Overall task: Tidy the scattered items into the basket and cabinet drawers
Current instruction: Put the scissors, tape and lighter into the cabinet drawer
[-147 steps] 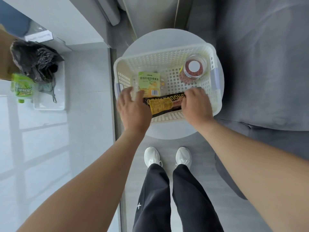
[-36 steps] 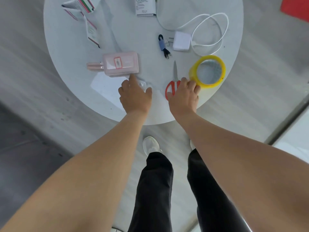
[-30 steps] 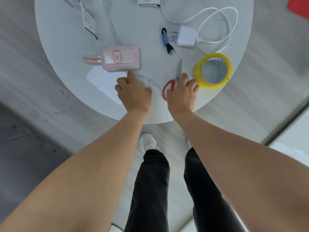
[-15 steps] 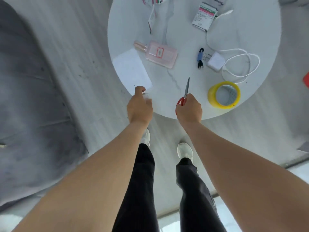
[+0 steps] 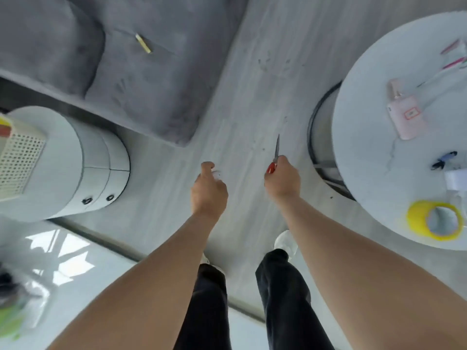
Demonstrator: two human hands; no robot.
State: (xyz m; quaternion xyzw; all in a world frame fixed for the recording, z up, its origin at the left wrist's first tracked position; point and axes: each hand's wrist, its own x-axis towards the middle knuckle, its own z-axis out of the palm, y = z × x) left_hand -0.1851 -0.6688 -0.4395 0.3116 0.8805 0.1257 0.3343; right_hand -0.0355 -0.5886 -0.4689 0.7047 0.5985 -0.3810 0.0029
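1. Setting: a home living room.
2. Upper left of the frame: grey upholstered sofa, soft velvety cover, standing on pale wood-grain floor.
3. Left edge: round white cabinet with curved drawer fronts and small dark pulls; a perforated cream basket sits on top.
4. Right edge: round white marble-look counter carrying household oddments: pink perfume bottle, yellow tape roll.
5. Lower left: glossy white surface reflecting a window.

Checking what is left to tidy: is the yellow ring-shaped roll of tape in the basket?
No, the yellow tape roll lies on the round white table.
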